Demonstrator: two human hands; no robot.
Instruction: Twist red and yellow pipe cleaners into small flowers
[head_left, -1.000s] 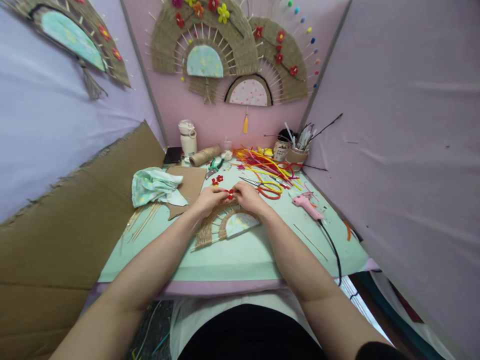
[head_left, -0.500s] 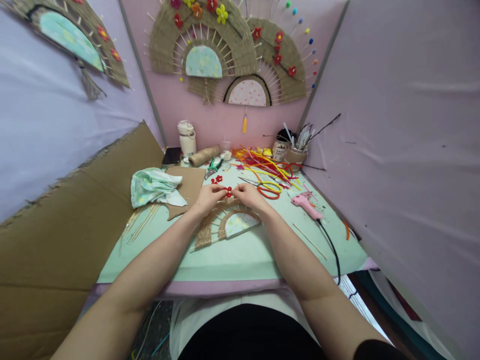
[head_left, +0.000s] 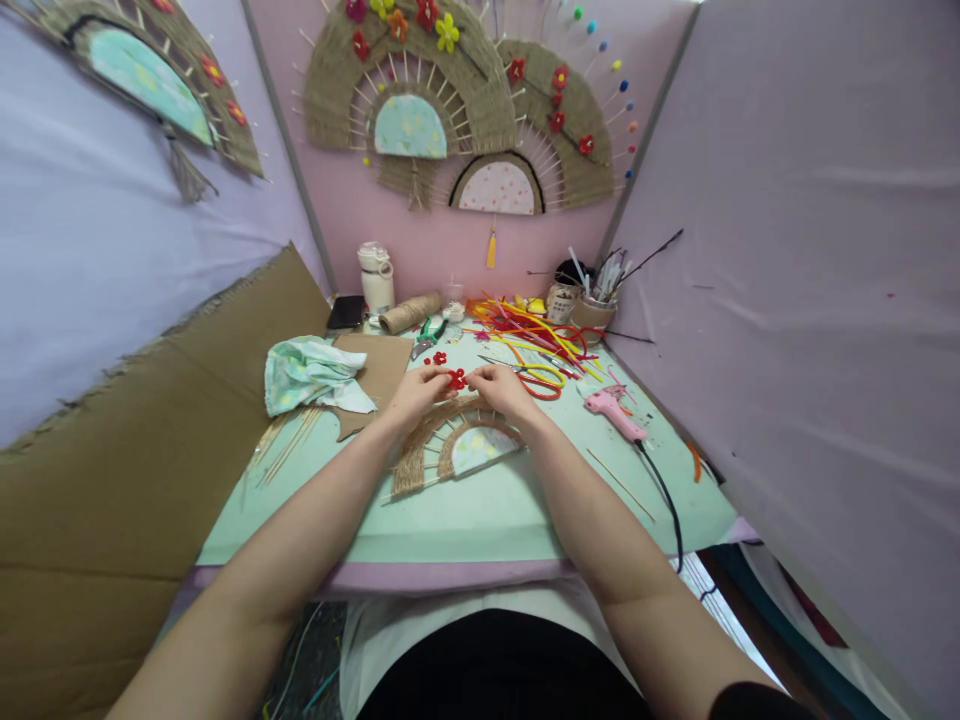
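A small red flower shape (head_left: 457,379) is between my two hands, above the top edge of a twine-wrapped fan (head_left: 420,452) with a pale patterned half-circle. My left hand (head_left: 421,388) pinches the flower from its left side. On the other side, my right hand (head_left: 496,386) has its fingertips pressed together close to the flower; whether it grips part of it is too small to tell. Just beyond my left fingers lies another red flower (head_left: 439,358). Yellow-and-red-handled scissors (head_left: 541,378) rest to the right of my right hand.
A pink glue gun (head_left: 615,412) with a black cord lies at right. Patterned cloth (head_left: 311,375), cardboard (head_left: 386,362) and thin sticks (head_left: 289,450) are at left. Colourful pipe cleaners (head_left: 525,330), twine (head_left: 411,312), a white bottle (head_left: 376,280) and green pliers (head_left: 429,336) stand or lie behind.
The red flower between my hands has turned and shows more of its petals. My right fingertips have drawn slightly away from it, while the view has shifted a little.
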